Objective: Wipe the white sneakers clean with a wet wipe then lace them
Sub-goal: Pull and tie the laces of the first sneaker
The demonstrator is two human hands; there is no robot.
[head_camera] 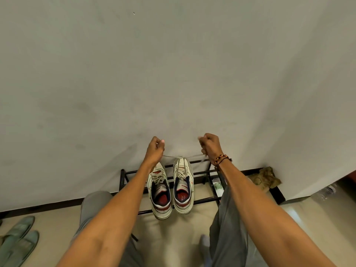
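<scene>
Pinching lace [174,156] ends, left hand [155,148] and right hand [210,146] stretch it near the wall [173,74].

We see white sneakers [171,189] of smooth, scuffed leather-like material with red cloth-looking linings, and a woven cloth lace [192,156]. The rack [204,199] is of thin black rods, matt, probably metal. The floor [171,237] is glossy, the wall [173,74] matt painted. The slippers [17,239] at near left look soft and matt.
</scene>
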